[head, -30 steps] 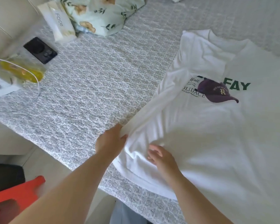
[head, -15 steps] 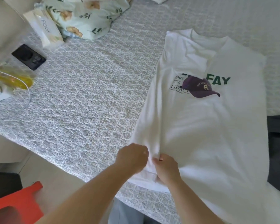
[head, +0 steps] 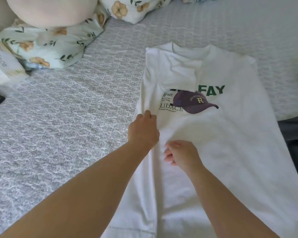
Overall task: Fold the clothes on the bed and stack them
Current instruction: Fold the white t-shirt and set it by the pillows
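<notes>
Grey quilted bed [head: 62, 127]; left hand [head: 143, 133] fingers curled on white T-shirt [head: 227, 152] edge; right hand [head: 181, 154] clenched, empty.

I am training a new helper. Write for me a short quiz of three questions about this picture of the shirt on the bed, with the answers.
1. True or false: the left side of the white T-shirt is already folded over its front.
2. Which hand lies nearer the printed purple cap? A) left hand B) right hand
3. Fill in: at the right edge of the view, beside the shirt, lies a ____ garment.

Key: 1 true; 2 A; 3 dark grey.
</notes>
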